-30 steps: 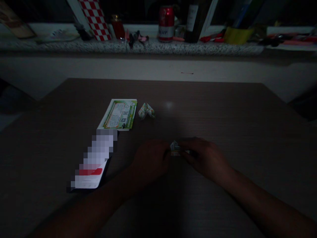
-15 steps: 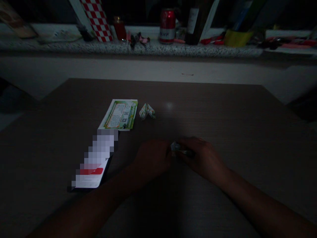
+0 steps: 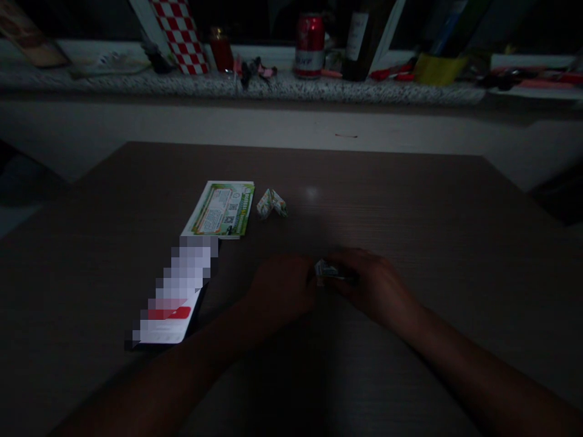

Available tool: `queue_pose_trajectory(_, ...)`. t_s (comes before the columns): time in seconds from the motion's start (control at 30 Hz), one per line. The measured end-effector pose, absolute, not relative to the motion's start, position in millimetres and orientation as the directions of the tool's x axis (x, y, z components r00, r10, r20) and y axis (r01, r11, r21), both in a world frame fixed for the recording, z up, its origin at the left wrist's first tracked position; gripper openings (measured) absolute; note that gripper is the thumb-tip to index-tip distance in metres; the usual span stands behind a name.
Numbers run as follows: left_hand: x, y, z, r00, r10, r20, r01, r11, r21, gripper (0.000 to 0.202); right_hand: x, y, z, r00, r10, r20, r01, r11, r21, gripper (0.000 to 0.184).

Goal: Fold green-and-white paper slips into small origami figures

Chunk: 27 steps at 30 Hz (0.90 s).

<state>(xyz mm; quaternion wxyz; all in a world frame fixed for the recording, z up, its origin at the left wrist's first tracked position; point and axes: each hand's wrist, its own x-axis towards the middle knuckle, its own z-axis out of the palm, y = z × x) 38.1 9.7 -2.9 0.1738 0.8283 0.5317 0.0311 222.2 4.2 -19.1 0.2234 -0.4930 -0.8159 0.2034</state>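
A small folded piece of printed paper is between my two hands, low over the table. My left hand is closed at its left end, with the fingertips mostly hidden behind the knuckles. On the other side my right hand grips it between thumb and fingers. Much of the paper is covered by the hands, and the light is dim. Beyond them stands a folded paper piece with two raised points, white with green and orange print. Beside it lies a stack of green-and-white printed leaflets.
A phone with a lit, partly blurred screen lies by my left forearm on the wooden table. Along the stone windowsill stand a red can, a dark bottle, a checkered red-and-white container and small clutter.
My right fingers have shifted slightly around the folded paper, and a little more of it shows. The left hand keeps nearly the same place.
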Motion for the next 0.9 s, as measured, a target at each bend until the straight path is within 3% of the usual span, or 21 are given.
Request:
queue_pose_trajectory(0.43,36.4,9.4,-2.1,0.428,0.892,-0.147,0.869,-0.362,0.338,0.019,236.0,1.8,-14.7,-0.414,0.894,0.171,0.700,0.433,-0.568,0.043)
queue_pose_trajectory(0.73,51.9,0.4,1.2,0.395,0.914,-0.091,0.905,-0.370,0.210,0.030,235.2,1.1,-15.1,-0.420,0.888,0.187,0.678,0.444,-0.585,0.040)
queue_pose_trajectory(0.9,52.0,0.3,3.6,0.389,0.916,-0.099,0.907,-0.361,0.217,0.024,235.3,1.3,-13.4,-0.404,0.899,0.169,0.690,0.421,-0.590,0.041)
